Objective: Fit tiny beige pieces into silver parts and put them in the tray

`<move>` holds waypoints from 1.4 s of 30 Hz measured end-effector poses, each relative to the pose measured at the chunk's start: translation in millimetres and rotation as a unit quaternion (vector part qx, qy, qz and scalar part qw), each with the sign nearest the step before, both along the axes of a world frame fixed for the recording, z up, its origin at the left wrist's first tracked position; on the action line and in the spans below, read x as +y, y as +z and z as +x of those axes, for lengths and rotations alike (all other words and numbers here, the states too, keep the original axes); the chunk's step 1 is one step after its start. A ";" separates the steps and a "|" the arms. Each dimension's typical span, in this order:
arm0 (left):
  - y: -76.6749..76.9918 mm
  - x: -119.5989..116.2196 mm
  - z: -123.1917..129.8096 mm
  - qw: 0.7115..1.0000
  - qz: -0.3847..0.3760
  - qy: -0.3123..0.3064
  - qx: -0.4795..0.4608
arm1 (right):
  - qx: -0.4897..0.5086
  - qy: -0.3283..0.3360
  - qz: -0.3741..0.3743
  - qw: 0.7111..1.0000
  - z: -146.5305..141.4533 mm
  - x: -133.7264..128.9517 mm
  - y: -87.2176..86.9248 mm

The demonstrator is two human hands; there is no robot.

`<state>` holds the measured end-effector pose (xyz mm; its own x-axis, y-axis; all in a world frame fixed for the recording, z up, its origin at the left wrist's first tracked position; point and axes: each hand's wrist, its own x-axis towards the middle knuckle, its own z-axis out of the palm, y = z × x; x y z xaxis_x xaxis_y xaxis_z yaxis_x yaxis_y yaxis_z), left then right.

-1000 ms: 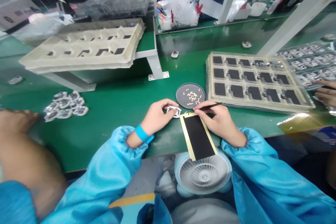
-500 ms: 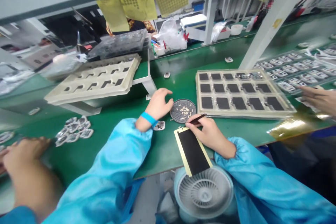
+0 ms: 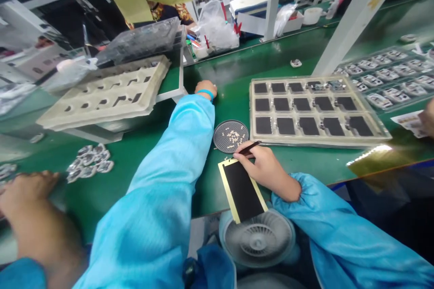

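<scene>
My left hand (image 3: 206, 86) is stretched far forward beside the raised stand. Its fingers are closed and partly hidden, with a small white part (image 3: 214, 85) showing at their right edge. My right hand (image 3: 259, 166) grips dark tweezers (image 3: 251, 146) in a pinch, the tips down near the top edge of a black sheet with a yellow border (image 3: 244, 192). That sheet sticks out over the table's front edge. Just behind my right hand, a round grey mesh dish (image 3: 223, 141) holds several tiny pale pieces.
A tray of black rectangles (image 3: 320, 140) lies right of the dish. At the left are a cream tray (image 3: 91, 110) on the stand and a pile of small parts (image 3: 88, 161). Other people's hands (image 3: 27, 194) are at both sides. A fan (image 3: 259, 241) stands below the table edge.
My left hand has moved forward from beside the dish to the small white part, and its fingers have closed. My right hand keeps the tweezers at the sheet. The view has shifted slightly.
</scene>
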<state>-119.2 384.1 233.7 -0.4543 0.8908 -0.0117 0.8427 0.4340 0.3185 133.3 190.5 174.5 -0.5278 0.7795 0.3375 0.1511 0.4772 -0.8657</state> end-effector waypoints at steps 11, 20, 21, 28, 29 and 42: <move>-3.8 -236.8 34.2 0.815 0.058 -0.168 -0.552 | 0.000 -0.002 -0.020 1.000 -0.8 -1.1 -2.7; -38.7 -264.1 47.7 0.850 0.000 -0.103 -0.517 | 0.067 -0.046 -0.067 0.994 -0.6 -3.2 3.0; -39.9 -263.5 48.9 0.845 0.017 -0.099 -0.525 | 0.085 -0.057 -0.063 0.993 -0.2 -4.2 3.9; -44.9 -261.9 53.3 0.811 0.082 -0.071 -0.575 | 0.132 -0.049 0.108 0.984 3.5 -8.4 3.4; -45.6 -261.5 53.5 0.809 0.084 -0.069 -0.578 | 0.120 -0.031 0.124 0.984 3.5 -8.6 3.5; -41.0 -259.7 53.8 0.796 0.098 -0.056 -0.595 | 0.102 0.022 0.122 0.987 2.9 -11.6 7.5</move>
<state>-65.4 124.5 192.7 -0.1430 0.9626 -0.2303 -0.0771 0.2211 0.9722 136.2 178.9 182.1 -0.4606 0.6398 0.6152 -0.0388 0.6780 -0.7341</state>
